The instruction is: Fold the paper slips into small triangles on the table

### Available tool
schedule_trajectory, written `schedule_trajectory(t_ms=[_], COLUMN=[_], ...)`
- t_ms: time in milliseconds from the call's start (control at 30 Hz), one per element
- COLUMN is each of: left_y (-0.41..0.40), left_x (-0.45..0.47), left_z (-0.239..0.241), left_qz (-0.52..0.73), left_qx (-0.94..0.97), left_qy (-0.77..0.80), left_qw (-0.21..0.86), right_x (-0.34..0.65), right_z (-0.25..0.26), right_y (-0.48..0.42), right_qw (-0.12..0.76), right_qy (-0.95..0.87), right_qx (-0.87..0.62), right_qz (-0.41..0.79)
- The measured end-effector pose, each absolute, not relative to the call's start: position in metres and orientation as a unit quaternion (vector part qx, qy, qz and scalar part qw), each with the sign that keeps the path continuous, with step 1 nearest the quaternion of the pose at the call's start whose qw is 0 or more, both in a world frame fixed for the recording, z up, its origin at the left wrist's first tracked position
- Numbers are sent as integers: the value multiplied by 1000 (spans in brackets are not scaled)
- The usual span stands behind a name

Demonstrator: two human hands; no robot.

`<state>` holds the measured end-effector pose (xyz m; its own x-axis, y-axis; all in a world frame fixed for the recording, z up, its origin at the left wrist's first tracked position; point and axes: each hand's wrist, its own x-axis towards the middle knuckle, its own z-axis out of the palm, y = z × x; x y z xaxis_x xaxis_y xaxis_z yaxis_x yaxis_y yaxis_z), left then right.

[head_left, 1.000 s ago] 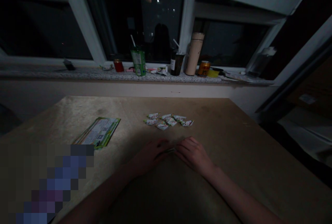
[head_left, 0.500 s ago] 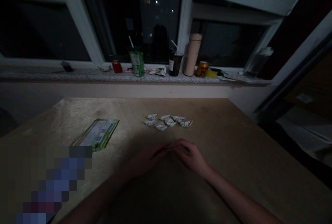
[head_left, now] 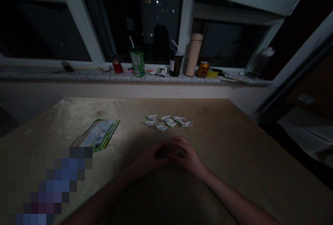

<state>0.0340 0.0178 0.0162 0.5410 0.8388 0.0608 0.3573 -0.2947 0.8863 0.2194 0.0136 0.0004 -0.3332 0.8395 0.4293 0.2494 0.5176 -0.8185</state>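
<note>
My left hand (head_left: 151, 159) and my right hand (head_left: 191, 159) meet low over the table, both with fingers curled and tips together. Between the fingertips is a small thin piece (head_left: 169, 148), seen nearly edge-on; it looks like paper, but dim light and fingers hide most of it. Just beyond my hands lies a loose cluster of several small folded printed pieces (head_left: 170, 123), white and green with pointed ends. Left of my hands rests a stack of printed leaflets (head_left: 100, 134), green-edged and slightly fanned.
Along the window sill (head_left: 91, 75) stand a green cup with a straw (head_left: 137, 63), a dark cup with a straw (head_left: 176, 64), a beige flask (head_left: 194, 55), an orange can (head_left: 203, 69) and a red jar (head_left: 117, 67). A pixelated patch (head_left: 52, 186) covers the lower left.
My fingers have bent more and the knuckles have risen, opening a gap between palms and fingertips. The thin piece now stands upright between them. Cluster and leaflets are unmoved.
</note>
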Motion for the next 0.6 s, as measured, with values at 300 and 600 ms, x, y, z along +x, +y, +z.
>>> schedule_trajectory(t_ms=[300, 600], left_y=[24, 25], left_x=[29, 27], left_z=[8, 9], left_qz=[270, 285], left_qx=[734, 724], left_qy=[409, 389], left_qw=[471, 493], right_x=[221, 225], right_z=[-7, -4], right_y=[14, 10], right_qw=[424, 355], right_qy=[-733, -763], right_qx=[-422, -388], right_qz=[324, 376])
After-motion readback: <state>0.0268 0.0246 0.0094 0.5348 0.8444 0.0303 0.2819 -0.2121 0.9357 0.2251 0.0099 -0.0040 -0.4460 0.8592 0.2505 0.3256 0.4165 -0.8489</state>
